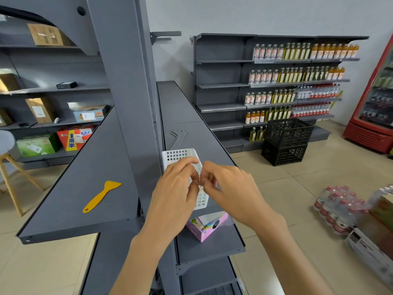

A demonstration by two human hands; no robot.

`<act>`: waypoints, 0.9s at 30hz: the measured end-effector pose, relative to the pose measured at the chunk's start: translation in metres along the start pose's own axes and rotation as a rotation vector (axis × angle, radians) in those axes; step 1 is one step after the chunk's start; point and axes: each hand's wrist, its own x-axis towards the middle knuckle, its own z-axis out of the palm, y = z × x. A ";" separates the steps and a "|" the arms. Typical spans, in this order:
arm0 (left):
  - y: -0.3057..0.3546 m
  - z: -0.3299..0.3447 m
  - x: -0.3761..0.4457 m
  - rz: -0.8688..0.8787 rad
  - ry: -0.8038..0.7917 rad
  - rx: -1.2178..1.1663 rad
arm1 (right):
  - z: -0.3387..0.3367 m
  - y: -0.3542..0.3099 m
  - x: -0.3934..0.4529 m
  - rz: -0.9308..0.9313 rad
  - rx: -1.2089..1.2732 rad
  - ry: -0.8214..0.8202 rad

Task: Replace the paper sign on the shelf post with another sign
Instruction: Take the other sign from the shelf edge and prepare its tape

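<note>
The grey shelf post (127,86) rises in the middle of the view, and no paper sign shows on its visible face. My left hand (174,188) and my right hand (231,188) meet fingertip to fingertip over a white perforated basket (178,155) on the right shelf. The fingers of both hands pinch at something tiny between them; I cannot make out what it is. A yellow plastic scraper (102,195) lies on the left shelf board (85,167), apart from both hands.
A pink box (204,227) lies on the right shelf below my hands. Black crates (287,141) stand on the floor ahead. Packs of water bottles (338,209) and cartons sit at the right. A wooden stool (10,167) stands at the far left.
</note>
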 end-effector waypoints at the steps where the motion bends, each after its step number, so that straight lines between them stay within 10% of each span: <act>1: 0.000 0.000 0.000 -0.007 -0.007 -0.003 | 0.000 0.001 -0.001 0.001 0.005 -0.007; 27: -0.002 -0.002 -0.003 -0.012 0.007 0.087 | 0.002 0.000 0.000 0.001 0.048 -0.014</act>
